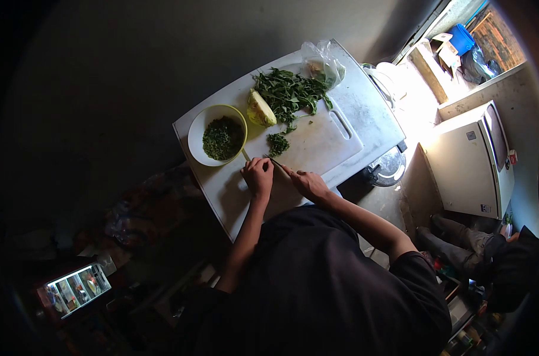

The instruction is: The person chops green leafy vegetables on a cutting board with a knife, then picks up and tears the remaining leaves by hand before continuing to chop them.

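A white cutting board (pixel 323 145) lies on the table, with a small heap of chopped greens (pixel 277 144) near its left side. My right hand (pixel 309 185) is closed round a knife (pixel 276 162), whose blade points left towards my left hand. My left hand (pixel 258 175) is at the table's near side, below the bowl, its fingers bent together; what they hold, if anything, is too small to make out. A white bowl (pixel 197 137) of chopped greens stands at the left. Leafy greens (pixel 290 92) and a cut piece of cabbage (pixel 260 110) lie beyond the chopped heap.
A clear plastic bag (pixel 324 64) sits at the table's far corner. A lidded pot (pixel 390 168) is beside the table's right edge. Further right stand a small white fridge (pixel 459 166) and a seated person (pixel 489 252). A lit screen (pixel 78 291) glows at lower left.
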Demonstrator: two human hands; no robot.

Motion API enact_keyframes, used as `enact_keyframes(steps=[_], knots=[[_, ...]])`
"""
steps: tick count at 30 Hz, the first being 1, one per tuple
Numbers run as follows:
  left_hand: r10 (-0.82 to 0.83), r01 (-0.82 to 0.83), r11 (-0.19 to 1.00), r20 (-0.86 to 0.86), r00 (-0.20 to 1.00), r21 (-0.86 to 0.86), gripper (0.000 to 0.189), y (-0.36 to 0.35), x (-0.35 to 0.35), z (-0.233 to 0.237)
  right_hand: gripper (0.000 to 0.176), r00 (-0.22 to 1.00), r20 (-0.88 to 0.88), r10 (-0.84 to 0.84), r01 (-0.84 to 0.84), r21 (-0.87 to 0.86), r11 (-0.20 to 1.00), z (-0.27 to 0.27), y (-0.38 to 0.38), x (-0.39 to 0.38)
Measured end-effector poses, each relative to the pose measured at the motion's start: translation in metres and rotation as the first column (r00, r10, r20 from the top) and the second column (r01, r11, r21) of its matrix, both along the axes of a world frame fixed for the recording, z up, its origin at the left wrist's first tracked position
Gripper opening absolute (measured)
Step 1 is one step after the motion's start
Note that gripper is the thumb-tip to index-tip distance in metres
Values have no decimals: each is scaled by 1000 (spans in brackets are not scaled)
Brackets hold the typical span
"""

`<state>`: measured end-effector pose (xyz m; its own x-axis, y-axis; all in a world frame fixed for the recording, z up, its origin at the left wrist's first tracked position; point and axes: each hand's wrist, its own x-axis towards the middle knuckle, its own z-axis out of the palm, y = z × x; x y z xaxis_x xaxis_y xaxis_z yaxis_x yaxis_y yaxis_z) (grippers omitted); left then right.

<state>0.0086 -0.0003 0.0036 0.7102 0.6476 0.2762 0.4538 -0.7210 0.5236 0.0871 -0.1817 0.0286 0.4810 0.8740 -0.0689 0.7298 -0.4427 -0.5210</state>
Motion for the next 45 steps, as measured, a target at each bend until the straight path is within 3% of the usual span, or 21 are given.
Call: enact_keyframes(steps=[8, 12, 20, 26, 33, 35, 45], knots=[[-38, 38, 999, 49, 998, 5, 7, 3, -1, -2, 61, 1000, 0, 23, -23, -74, 997, 8, -17, -1], [-64, 62, 998, 52, 997, 29, 6, 4, -1, 2, 62, 1000, 21, 2, -3, 25, 1000, -4, -8, -1], [-40, 37, 995, -31, 999, -95, 9, 9, -3, 5, 62, 999, 52, 13, -14, 2, 1000, 9, -13, 4], [-28, 37, 989, 62, 998, -142, 8, 6, 0, 2, 60, 997, 72, -5, 4, 26, 1000, 4, -9, 8], [-19, 26, 990, 52, 998, -136, 7, 5, 0, 0, 60, 1000, -19, -20, 20, 11, 1000, 21, -13, 2], [7, -6, 1000, -21, 1000, 13, 6, 0, -2, 5, 60, 999, -38, -10, 11, 23, 1000, 23, -15, 0], [-34, 34, 999, -11, 999, 7, 6, 0, -7, 5, 62, 999, -36, 6, -6, -7, 1000, 17, -16, 0]])
